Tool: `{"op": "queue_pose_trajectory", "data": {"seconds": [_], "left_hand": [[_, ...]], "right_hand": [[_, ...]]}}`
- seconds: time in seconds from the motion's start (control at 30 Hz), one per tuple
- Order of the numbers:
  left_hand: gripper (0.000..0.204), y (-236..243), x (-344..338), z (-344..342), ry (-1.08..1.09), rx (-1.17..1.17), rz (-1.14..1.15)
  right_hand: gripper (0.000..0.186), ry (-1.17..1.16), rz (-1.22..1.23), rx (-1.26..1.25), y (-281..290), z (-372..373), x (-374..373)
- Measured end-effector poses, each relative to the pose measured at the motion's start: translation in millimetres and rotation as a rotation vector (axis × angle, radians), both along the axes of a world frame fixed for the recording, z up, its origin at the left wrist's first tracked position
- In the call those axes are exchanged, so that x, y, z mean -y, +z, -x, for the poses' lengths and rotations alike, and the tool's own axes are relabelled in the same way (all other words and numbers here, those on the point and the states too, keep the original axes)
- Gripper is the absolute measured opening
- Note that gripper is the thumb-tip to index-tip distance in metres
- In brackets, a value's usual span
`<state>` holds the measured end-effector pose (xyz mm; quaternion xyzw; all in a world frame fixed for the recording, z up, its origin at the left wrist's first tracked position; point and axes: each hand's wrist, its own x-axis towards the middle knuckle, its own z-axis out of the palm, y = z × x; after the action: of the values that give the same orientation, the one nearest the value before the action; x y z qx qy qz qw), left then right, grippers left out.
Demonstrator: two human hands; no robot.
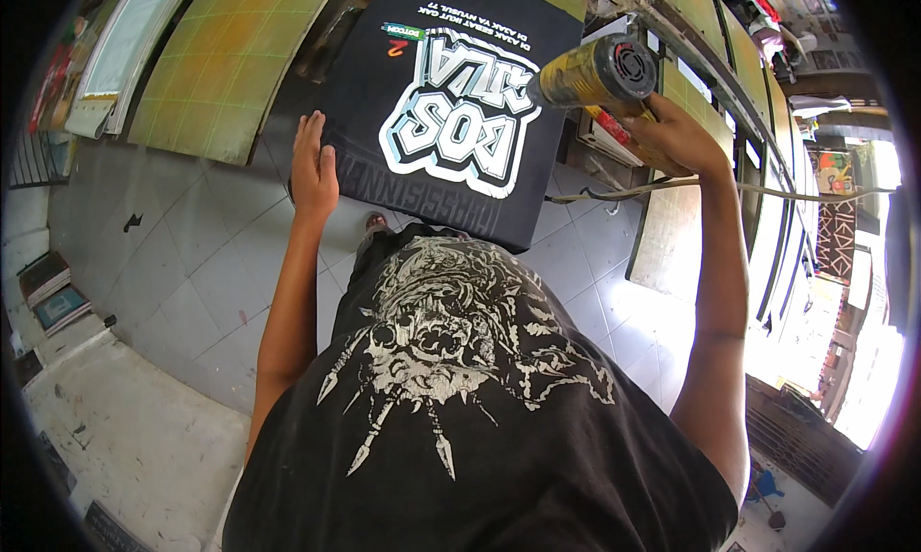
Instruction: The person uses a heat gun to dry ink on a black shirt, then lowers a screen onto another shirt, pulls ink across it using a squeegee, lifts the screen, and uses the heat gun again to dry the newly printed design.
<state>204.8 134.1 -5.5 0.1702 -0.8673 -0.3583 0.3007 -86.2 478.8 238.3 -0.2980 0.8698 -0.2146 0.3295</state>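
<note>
A black printed T-shirt [360, 92] lies stretched flat over a board in front of me, with large white-and-black lettering [456, 135] on it. My right hand [683, 138] is wrapped round the handle of a yellow heat gun [574, 75] with a black vented back end. The heat gun is held over the shirt's right side, its body pointing left across the print; the nozzle tip is hard to make out. At the board's left near edge, my left hand [314, 166] rests with fingers stretched out, holding nothing.
Other flat boards with yellow-green surfaces [216, 63] stand at left and right of the shirt. A pale cable [767, 189] runs right from near the heat gun. Metal rails [686, 48] border the right side. Grey floor tiles [206, 255] lie below; books [59, 303] sit at far left.
</note>
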Motion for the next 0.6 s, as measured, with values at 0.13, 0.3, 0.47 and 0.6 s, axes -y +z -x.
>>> {"op": "queue_pose_trajectory", "data": {"seconds": [0.13, 0.3, 0.47, 0.6], "left_hand": [[0.046, 2, -1, 2, 0.003, -0.003, 0.008], [0.045, 3, -1, 2, 0.019, -0.007, 0.002], [0.046, 5, -1, 4, 0.029, -0.002, 0.028], [0.045, 5, -1, 4, 0.037, -0.007, 0.039]], "right_hand": [[0.05, 0.024, -0.049, -0.043, -7, 11, 10], [0.049, 0.02, -0.016, 0.051, -9, 24, 19], [0.054, 0.021, 0.067, 0.017, -18, 35, 24], [0.055, 0.069, 0.045, 0.035, -17, 39, 33]]}}
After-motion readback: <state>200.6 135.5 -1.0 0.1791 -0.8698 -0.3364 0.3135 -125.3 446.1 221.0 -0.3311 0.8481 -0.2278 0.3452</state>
